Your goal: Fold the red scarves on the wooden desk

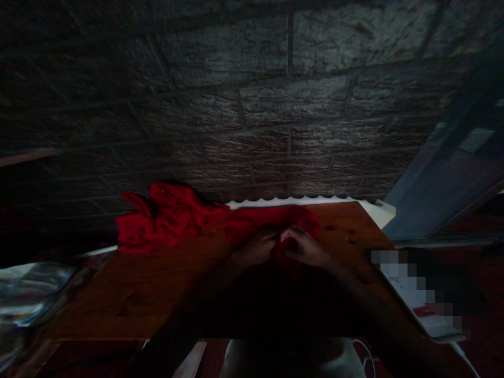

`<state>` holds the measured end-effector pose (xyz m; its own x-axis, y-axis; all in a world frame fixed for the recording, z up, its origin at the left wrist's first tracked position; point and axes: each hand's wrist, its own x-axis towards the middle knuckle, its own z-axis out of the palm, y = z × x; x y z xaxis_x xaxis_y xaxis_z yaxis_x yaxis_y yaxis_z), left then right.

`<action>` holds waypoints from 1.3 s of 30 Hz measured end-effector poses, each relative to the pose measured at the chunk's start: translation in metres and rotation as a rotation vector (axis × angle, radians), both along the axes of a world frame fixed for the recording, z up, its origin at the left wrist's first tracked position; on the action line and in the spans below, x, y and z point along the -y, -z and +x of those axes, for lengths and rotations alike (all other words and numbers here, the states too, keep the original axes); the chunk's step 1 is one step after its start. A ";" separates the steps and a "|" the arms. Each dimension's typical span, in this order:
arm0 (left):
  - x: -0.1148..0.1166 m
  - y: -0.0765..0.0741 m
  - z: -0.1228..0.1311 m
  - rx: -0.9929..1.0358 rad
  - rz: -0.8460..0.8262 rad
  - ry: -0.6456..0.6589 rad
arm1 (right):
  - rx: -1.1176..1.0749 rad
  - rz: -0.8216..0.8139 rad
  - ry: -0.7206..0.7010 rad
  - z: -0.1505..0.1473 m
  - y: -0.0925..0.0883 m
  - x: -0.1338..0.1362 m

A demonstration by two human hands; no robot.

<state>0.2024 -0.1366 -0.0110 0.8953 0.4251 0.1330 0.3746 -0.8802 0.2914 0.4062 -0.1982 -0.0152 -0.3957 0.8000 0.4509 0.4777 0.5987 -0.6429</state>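
Observation:
A red cloth (pixel 271 219) lies bunched on the wooden table (pixel 157 283) near its far edge. My left hand (pixel 258 248) and my right hand (pixel 303 247) meet on its near side, both with fingers curled into the red fabric. A second, crumpled red cloth (pixel 165 216) sits at the table's far left corner, apart from my hands. The scene is very dark, so finger detail is faint.
A dark stone-brick wall (pixel 252 105) rises right behind the table. A white scalloped strip (pixel 291 200) runs along the table's back edge. A shiny plastic sheet (pixel 27 291) lies at the left. At the right, a flat white object (pixel 429 310) overhangs the table.

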 end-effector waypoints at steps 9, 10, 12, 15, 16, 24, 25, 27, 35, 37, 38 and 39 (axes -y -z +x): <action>0.009 0.007 -0.016 -0.143 0.069 -0.096 | -0.018 0.005 0.093 0.013 -0.005 -0.006; 0.010 0.005 -0.023 -0.127 0.057 -0.109 | -0.009 -0.038 0.131 0.020 -0.006 -0.006; 0.013 0.001 -0.036 -0.074 0.029 -0.159 | 0.061 -0.229 0.162 0.039 -0.008 -0.006; 0.017 0.002 -0.056 0.022 -0.004 -0.205 | 0.185 -0.642 0.085 0.066 -0.010 -0.001; 0.018 0.005 -0.060 0.045 -0.005 -0.200 | 0.200 -0.739 0.070 0.072 -0.011 0.000; 0.013 0.018 -0.053 0.091 0.059 -0.100 | 0.039 -0.933 0.174 0.063 -0.008 -0.003; 0.013 0.017 -0.050 0.084 0.055 -0.082 | -0.003 -0.919 0.218 0.063 -0.008 -0.004; 0.010 0.015 -0.046 0.081 0.034 -0.045 | -0.066 -0.863 0.306 0.065 -0.009 -0.005; 0.009 0.038 -0.037 0.235 0.024 -0.191 | -0.070 -0.956 0.412 0.069 -0.009 -0.004; 0.012 0.040 -0.036 0.249 0.020 -0.211 | -0.098 -0.932 0.457 0.070 -0.005 -0.006; 0.014 0.040 -0.036 0.247 0.024 -0.220 | -0.112 -0.897 0.489 0.070 -0.002 -0.007; 0.015 0.039 -0.036 0.237 0.030 -0.228 | -0.117 -0.850 0.532 0.070 0.002 -0.009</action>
